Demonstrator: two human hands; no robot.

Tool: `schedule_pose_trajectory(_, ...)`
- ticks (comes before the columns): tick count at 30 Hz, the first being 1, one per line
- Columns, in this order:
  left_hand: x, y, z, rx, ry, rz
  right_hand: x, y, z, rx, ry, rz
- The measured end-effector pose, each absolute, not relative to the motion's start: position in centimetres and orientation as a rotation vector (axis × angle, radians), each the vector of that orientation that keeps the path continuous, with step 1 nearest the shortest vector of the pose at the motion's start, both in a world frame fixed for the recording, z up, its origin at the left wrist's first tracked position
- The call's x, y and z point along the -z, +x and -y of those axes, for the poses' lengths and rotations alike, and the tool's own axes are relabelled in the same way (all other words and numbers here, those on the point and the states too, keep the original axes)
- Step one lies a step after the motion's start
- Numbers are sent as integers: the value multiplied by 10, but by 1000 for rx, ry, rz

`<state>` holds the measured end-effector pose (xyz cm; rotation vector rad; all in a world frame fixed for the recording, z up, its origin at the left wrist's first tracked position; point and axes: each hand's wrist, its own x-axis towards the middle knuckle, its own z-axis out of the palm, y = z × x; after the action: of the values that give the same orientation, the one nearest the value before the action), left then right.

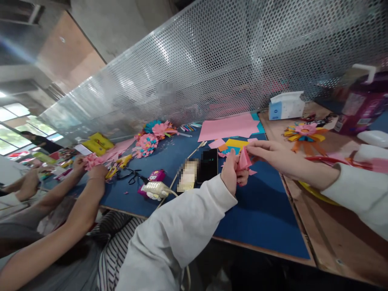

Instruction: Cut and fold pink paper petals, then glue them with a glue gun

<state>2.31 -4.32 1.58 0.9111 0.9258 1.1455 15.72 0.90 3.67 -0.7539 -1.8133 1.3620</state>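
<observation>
Above the near part of the blue tabletop [260, 222], a folded pink paper [245, 161] was gripped in the left hand [230, 171], the thumb laid along its left side and the fingers curled beneath. It was met from the right by the right hand [266, 151], whose fingers were stretched to its upper part; whether an edge was pinched there or only touched could not be told. The paper was thus placed between the two hands, its long axis directed upward with the narrow end at the top, and the firmer hold was given by the left hand.

To the left, a black phone [208, 173] was laid flat, the characters lit on its screen too small to be read. Beyond, yellow paper [236, 143] and a large pink sheet [226, 127] were spread. On the right, a paper flower [304, 131] was set; behind it, a blue and white tissue pack [286, 107] was marked with an illegible emblem, and a purple cup [360, 103] was printed with blurred lettering. The far side was bounded by a perforated metal screen [212, 64].
</observation>
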Motion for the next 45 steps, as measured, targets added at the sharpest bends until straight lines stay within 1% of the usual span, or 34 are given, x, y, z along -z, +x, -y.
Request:
schedule_pose_trajectory(2,-16,22,42,-1143,899,-928,-40,157,-7,-1394,-738,1768)
schedule_pose_trajectory(5,-17,23,41,-1122,884,-956,-43,157,-5,-1356,-731,1820)
schedule_pose_trajectory(12,-12,24,41,-995,993,-1016,-45,157,-9,-1101,-702,2032)
schedule_pose_trajectory(17,-7,26,47,-1169,1324,-1025,-50,163,-13,-985,-728,2116)
schedule_pose_trajectory(19,-7,28,50,-1182,1450,-1047,-52,165,-12,-916,-768,2159)
schedule_pose_trajectory(23,-9,30,56,-1164,1509,-1141,-55,167,-9,-772,-880,2203)
schedule_pose_trajectory(31,-12,27,56,-1131,1335,-1072,-57,169,-12,-963,-898,2230)
schedule_pose_trajectory(37,-16,34,62,-1233,1206,-1057,-55,168,-12,-967,-760,2188)
schedule_pose_trajectory(43,-14,34,61,-1247,1231,-966,-57,171,-8,-1179,-642,2162)
schedule_pose_trajectory(45,-15,34,60,-1268,1246,-962,-58,171,-6,-1168,-636,2134)
